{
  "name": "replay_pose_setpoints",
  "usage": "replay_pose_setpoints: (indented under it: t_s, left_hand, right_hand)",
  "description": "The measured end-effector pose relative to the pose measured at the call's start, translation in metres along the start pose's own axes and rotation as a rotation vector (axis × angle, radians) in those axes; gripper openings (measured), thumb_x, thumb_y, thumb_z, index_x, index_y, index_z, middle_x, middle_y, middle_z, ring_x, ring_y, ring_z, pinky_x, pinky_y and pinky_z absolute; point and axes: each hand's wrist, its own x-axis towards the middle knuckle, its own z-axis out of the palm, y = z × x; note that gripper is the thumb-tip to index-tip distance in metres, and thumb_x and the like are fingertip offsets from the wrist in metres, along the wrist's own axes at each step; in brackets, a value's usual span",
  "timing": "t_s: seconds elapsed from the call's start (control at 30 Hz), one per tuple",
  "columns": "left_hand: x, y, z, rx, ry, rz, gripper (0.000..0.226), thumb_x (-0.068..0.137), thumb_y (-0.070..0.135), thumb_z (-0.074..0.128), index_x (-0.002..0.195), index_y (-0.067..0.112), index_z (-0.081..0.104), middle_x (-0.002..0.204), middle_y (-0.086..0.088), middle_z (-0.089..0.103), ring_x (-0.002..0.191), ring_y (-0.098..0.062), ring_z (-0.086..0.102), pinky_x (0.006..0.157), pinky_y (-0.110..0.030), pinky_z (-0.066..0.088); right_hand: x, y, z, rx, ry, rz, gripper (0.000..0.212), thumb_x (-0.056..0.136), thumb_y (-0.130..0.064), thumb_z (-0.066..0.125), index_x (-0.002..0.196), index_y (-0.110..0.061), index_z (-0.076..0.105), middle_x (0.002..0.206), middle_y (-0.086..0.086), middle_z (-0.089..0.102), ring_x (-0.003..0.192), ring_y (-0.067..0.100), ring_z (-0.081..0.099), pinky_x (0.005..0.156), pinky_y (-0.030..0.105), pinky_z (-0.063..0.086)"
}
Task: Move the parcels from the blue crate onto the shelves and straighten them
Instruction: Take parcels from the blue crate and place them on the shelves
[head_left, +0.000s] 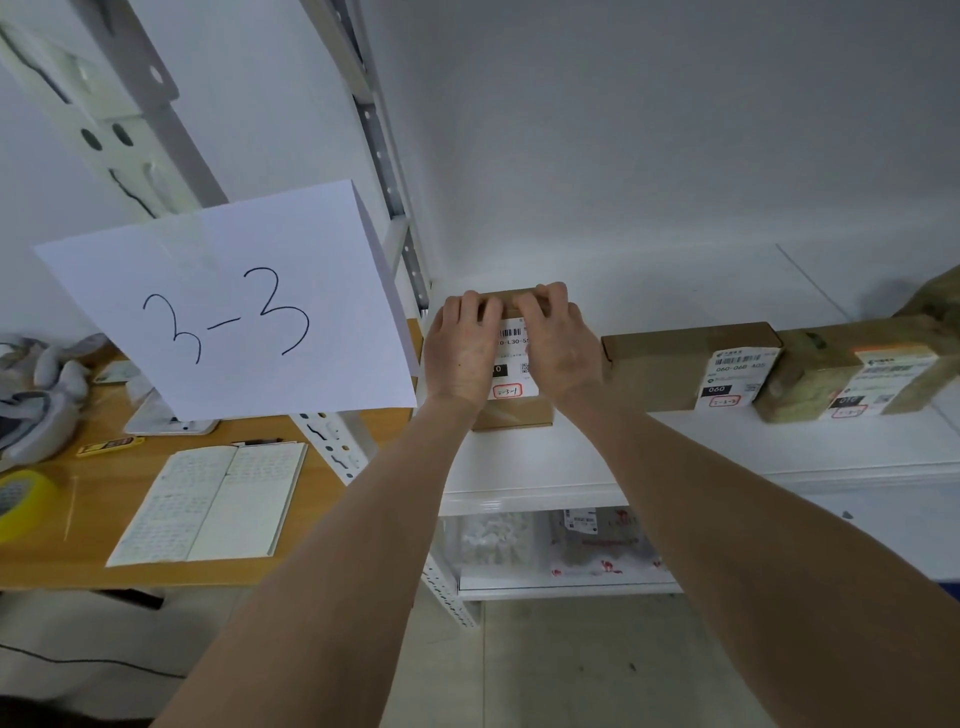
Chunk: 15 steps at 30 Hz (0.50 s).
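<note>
Three parcels (685, 369) line white shelf (519, 467).

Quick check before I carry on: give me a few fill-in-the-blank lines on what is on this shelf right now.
1. Both hands, left and right, grip the ____ most cardboard parcel on the white shelf.
2. The paper sign reads ____.
3. Counting the held one, ____ parcels sit on this shelf.
4. On the wooden desk lies an open ____.

Missing words: left; 3-3; three; notebook

Top shelf: three parcels (511, 358) (691, 366) (852, 382). Two hands (462, 348) (563, 348). Lower shelf: perhaps two bagged parcels (602, 545).
</note>
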Motion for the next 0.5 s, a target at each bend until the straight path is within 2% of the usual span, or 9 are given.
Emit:
replay_pose_setpoints:
  t_s: [0.17, 0.33, 0.5]
  left_hand:
    - [0.003, 0.0, -0.001, 0.009, -0.006, -0.003, 0.044, 0.069, 0.009, 0.074, 0.111, 0.011, 0.057, 0.108, -0.009, 0.058, 0.1, -0.027, 0.055, 0.084, -0.031, 0.048]
    - [0.0, 0.002, -0.004, -0.016, -0.04, -0.011, 0.045, 0.078, 0.01, 0.066, 0.12, 0.011, 0.051, 0.119, -0.008, 0.053, 0.112, -0.026, 0.049, 0.093, -0.03, 0.044]
    - [-0.004, 0.001, -0.009, -0.031, -0.051, 0.015, 0.051, 0.084, 0.01, 0.055, 0.133, 0.012, 0.041, 0.131, -0.006, 0.046, 0.123, -0.023, 0.041, 0.109, -0.03, 0.03]
  right_hand:
    - [0.002, -0.002, 0.001, -0.013, 0.009, 0.004, 0.057, 0.08, -0.009, 0.068, 0.13, -0.02, 0.041, 0.133, 0.011, 0.033, 0.105, 0.029, 0.047, 0.06, 0.032, 0.041]
    - [-0.008, -0.002, -0.002, 0.028, 0.004, -0.016, 0.065, 0.079, -0.016, 0.071, 0.136, -0.021, 0.038, 0.14, 0.011, 0.03, 0.111, 0.03, 0.046, 0.068, 0.037, 0.05]
    - [-0.014, -0.004, -0.012, 0.003, -0.042, 0.002, 0.08, 0.076, -0.013, 0.072, 0.143, -0.024, 0.029, 0.146, 0.009, 0.022, 0.114, 0.029, 0.043, 0.066, 0.033, 0.043]
